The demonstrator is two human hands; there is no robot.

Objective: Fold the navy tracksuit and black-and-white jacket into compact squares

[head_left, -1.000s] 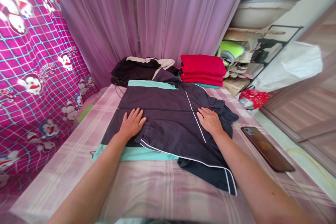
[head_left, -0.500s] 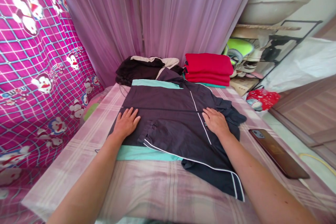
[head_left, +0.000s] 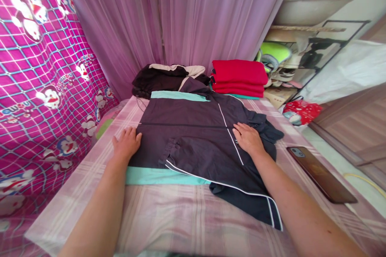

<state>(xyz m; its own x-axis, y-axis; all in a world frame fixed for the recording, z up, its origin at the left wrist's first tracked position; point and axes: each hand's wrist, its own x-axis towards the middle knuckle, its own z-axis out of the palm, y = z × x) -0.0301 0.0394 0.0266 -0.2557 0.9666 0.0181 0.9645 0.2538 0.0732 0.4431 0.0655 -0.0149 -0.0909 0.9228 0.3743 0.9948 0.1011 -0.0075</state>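
Note:
A dark zip-up jacket (head_left: 187, 112) with white piping and mint-green side panels lies spread flat, its zip running left to right. One sleeve (head_left: 205, 160) is folded across the near half of its body. My left hand (head_left: 128, 142) rests at the hem on the left, fingers out and partly over the tablecloth. On the right, my right hand (head_left: 246, 136) lies with its fingers extended on the jacket's chest, by the zip and a white piping line. Neither hand grips the cloth.
Folded red clothes (head_left: 238, 73) are stacked at the back right, beside a heap of black and cream clothing (head_left: 163, 76). A phone (head_left: 321, 174) with a cable lies at the right on the checked tablecloth (head_left: 163, 217). Purple curtains (head_left: 187, 16) hang behind.
My left hand has slid left from the jacket's body to its hem edge. My right hand stays at about the same spot on the jacket.

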